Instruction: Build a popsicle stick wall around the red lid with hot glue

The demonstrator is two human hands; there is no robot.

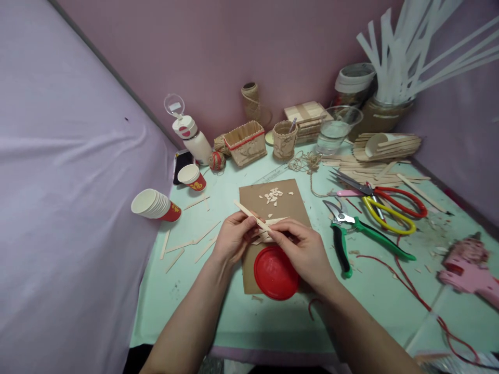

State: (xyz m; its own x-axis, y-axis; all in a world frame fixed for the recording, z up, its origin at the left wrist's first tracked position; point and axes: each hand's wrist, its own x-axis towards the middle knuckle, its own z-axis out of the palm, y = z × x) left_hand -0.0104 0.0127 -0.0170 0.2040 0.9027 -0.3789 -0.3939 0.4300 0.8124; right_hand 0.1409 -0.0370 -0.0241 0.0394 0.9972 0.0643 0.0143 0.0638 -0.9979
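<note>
Between my two hands is a thin, flat wooden craft stick (245, 210), slanting from upper left to lower right above a brown cardboard sheet (249, 278). My left hand (236, 232) pinches it with thumb and fingers near its middle. The fingertips of my right hand (298, 243) close on its lower right end. Beneath my hands lie more pale wooden sticks (278, 221), partly covered by the fingers. Small cut wood chips (273, 195) form a loose pile farther up the cardboard. A round red lid (275, 274) rests just below my hands.
Right of the cardboard lie green pruning shears (364, 228), scissors with red and yellow handles (401, 202) and a pink glue gun (470, 270). Paper cups (156, 205) stand left. Behind are a small basket (245, 145), a bottle (197, 143) and a water-filled plastic cup (334, 135).
</note>
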